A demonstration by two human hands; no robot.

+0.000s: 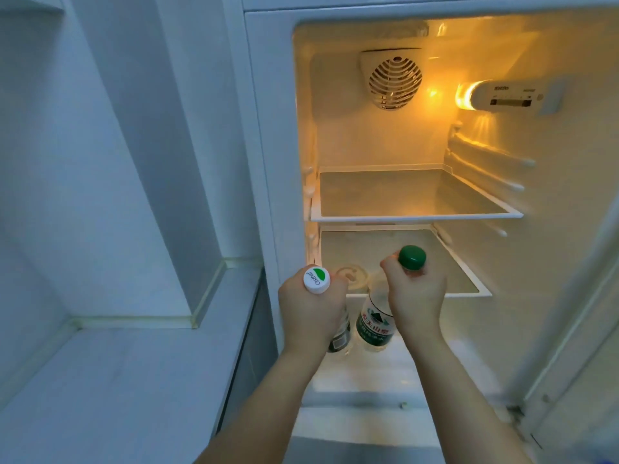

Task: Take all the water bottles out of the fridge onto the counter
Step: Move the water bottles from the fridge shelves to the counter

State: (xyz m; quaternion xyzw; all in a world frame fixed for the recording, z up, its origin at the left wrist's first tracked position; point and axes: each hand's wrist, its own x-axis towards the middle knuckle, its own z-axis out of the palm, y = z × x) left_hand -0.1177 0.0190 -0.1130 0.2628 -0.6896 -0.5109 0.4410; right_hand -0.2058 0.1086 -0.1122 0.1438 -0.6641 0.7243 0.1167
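The fridge (268, 162) stands open with its light on. My left hand (310, 309) grips a water bottle with a white cap (316, 280) and a dark label (340, 338), at the fridge's front left edge. My right hand (417, 296) grips the neck of a second water bottle with a green cap (412, 257) and a green label (375, 326); it tilts, body down to the left. Both bottles are held in front of the lower shelf (469, 286). A pale round top (351, 275) shows between my hands; I cannot tell what it is.
The white counter (134, 380) lies left of the fridge, bounded by a tiled wall and a corner column (150, 162). The upper glass shelf (415, 216) holds nothing visible. The fridge door (586, 296) hangs open at the right.
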